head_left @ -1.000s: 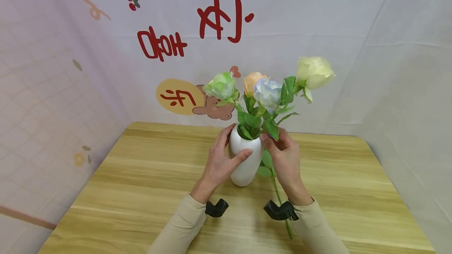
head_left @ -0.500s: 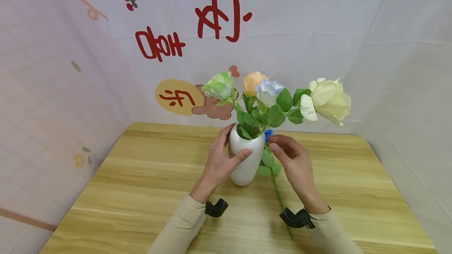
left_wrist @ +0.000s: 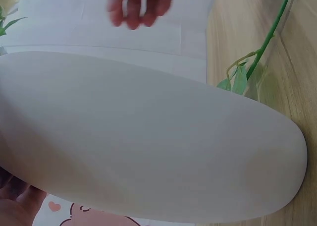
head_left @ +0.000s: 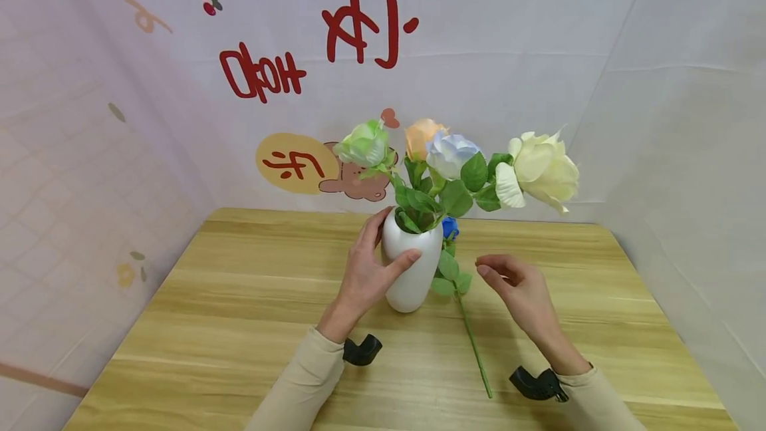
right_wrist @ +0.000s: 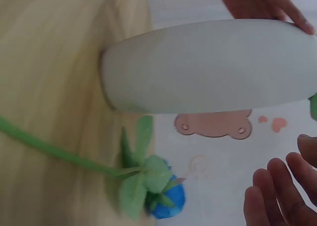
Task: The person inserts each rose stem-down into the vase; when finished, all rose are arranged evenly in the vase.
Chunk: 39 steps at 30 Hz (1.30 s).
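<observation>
My left hand (head_left: 365, 275) grips the upper part of a white vase (head_left: 414, 283), thumb on the near side and fingers round the left. The vase stands upright on the table, holding a green rose (head_left: 362, 145), a peach rose (head_left: 422, 140), a pale blue rose (head_left: 450, 154) and a cream rose (head_left: 546, 170) that leans far right. Off to the vase's right, my right hand (head_left: 526, 294) hovers with loosely bent fingers and nothing in them. Between that hand and the vase lies a blue rose (right_wrist: 168, 198), its green stem (head_left: 473, 334) pointing toward me.
The wooden table (head_left: 251, 304) has a white printed backdrop (head_left: 509, 38) behind it and similar sheets at both sides. A black wrist camera mount (head_left: 536, 384) sits on the right wrist, another mount (head_left: 362, 350) on the left.
My right hand has let go of the cream rose's stem and moved right and toward me. The cream rose has tipped down to the right. My left hand stays on the vase.
</observation>
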### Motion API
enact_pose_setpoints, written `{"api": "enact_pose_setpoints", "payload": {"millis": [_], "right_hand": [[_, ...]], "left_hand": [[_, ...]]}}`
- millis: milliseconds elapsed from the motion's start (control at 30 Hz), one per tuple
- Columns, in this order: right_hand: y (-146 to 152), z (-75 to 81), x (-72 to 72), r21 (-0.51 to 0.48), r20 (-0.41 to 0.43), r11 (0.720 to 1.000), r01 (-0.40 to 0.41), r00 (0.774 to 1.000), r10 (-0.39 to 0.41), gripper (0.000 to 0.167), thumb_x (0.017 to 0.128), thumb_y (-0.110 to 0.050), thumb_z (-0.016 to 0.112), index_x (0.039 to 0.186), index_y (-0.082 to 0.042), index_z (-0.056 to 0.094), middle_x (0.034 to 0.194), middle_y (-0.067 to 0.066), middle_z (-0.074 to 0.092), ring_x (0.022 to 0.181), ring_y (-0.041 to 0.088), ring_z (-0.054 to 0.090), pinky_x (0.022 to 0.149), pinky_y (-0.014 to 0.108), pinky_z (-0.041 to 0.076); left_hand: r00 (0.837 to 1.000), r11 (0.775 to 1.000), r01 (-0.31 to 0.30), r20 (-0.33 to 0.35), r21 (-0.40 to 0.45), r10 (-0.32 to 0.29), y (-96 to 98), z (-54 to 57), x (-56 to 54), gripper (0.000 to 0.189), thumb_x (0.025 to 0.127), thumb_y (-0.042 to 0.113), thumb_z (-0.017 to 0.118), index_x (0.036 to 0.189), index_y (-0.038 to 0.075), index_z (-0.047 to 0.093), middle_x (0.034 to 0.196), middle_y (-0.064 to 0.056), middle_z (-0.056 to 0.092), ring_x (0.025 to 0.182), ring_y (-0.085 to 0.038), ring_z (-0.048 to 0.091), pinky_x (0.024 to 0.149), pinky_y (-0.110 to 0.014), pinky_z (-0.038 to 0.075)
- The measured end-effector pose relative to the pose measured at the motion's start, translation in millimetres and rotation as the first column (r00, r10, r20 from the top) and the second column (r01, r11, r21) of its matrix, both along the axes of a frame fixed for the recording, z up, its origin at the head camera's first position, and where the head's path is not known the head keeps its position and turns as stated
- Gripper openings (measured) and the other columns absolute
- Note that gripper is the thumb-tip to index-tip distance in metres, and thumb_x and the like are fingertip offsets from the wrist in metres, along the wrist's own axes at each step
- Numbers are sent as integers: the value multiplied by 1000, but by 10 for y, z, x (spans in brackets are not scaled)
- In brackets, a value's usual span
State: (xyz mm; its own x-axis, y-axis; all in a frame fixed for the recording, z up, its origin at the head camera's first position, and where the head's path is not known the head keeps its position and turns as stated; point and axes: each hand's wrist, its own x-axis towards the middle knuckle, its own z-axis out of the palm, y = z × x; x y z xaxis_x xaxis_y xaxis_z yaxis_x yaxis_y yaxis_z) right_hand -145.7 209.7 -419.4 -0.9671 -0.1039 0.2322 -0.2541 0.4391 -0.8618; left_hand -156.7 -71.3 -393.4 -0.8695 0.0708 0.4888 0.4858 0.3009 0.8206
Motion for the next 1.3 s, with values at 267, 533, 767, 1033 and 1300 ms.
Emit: {"api": "enact_pose_setpoints", "payload": {"millis": [267, 533, 767, 1033, 1300], "right_hand": [[68, -244, 21, 116, 61, 993, -39, 998, 32, 27, 102, -27, 69, 119, -7, 75, 112, 4, 76, 103, 19, 70, 86, 25, 57], [121, -382, -14, 96, 172, 984, -153, 976, 134, 28, 101, -18, 70, 119, 2, 73, 109, 10, 75, 96, 26, 73, 78, 27, 59], [178, -479, -73, 126, 284, 962, -243, 938, 200, 30, 100, -24, 71, 118, 0, 73, 111, 11, 75, 97, 21, 71, 77, 26, 58], [105, -563, -108, 121, 376, 943, -309, 894, 244, 29, 98, -18, 73, 116, 5, 72, 95, 7, 72, 82, 19, 70, 66, 28, 60], [3, -590, -173, 181, 365, 946, -267, 912, 188, 27, 92, -18, 81, 106, 3, 75, 87, 4, 74, 70, 16, 70, 61, 29, 59]], "left_hand": [[1000, 1000, 3, 7, 3, -3, -3, 2, 15, 88, 90, 60, 75, 154, 8, 44, 150, -9, 51, 135, -27, 54, 112, -47, 46], [1000, 1000, -6, 12, -1, 6, 3, -9, 18, 88, 90, 63, 73, 154, 10, 44, 149, -7, 52, 134, -24, 55, 111, -45, 46], [1000, 1000, -5, 9, 4, 5, 2, -10, 20, 84, 91, 56, 75, 154, 11, 45, 149, -7, 52, 134, -24, 55, 111, -45, 47], [1000, 1000, -7, 9, 3, 7, 1, -7, 23, 86, 90, 60, 74, 154, 10, 44, 149, -7, 52, 135, -23, 55, 112, -43, 46], [1000, 1000, -2, 1, 1, 2, 2, -3, 17, 86, 91, 58, 75, 155, 10, 44, 150, -9, 51, 135, -26, 54, 112, -46, 46]]}}
